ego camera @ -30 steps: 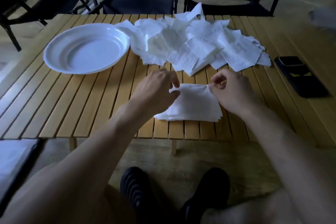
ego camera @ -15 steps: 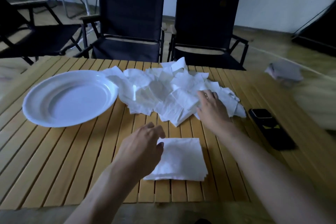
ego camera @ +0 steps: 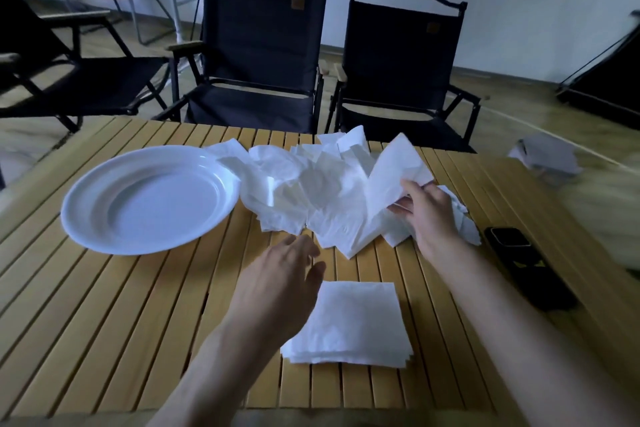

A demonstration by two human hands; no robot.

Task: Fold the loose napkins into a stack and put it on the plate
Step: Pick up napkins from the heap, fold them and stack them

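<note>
Head: stack (ego camera: 356, 319) corner behind left hand (ego camera: 277, 288)

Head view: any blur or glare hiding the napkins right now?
Head view: dim and bluish, no harsh glare; motion blur smears the right edge, so the grey object is unreadable; the wide-angle lens bows the table slats; folded stack and the napkin the right hand grips are sharp.
</note>
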